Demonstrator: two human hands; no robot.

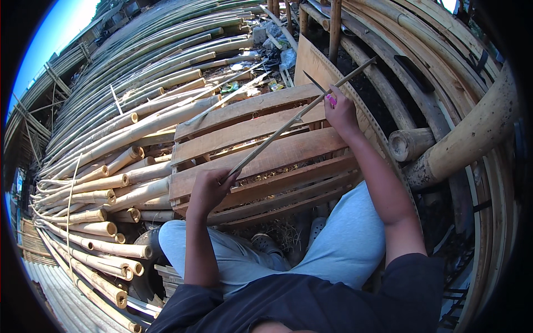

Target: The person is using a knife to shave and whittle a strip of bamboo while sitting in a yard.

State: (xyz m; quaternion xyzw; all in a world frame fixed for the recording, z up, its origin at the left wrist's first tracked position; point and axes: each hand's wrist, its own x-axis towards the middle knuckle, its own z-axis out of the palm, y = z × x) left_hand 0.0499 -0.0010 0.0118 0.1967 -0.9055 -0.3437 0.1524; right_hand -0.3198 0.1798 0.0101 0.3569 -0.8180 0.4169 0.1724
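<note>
Across the view runs a thin bamboo strip, slanting from lower left to upper right above a slatted wooden bench. My left hand is closed around its lower end. My right hand is closed around a knife with a pink handle, beside the upper part of the strip. The knife's dark narrow blade points up and left, close to the strip. Whether the right fingers also touch the strip, I cannot tell.
Stacked bamboo poles fill the left side, their cut ends facing me. A thin wooden board stands by the bench's right end. Thick bamboo poles lie at the right. Plastic litter lies beyond the bench.
</note>
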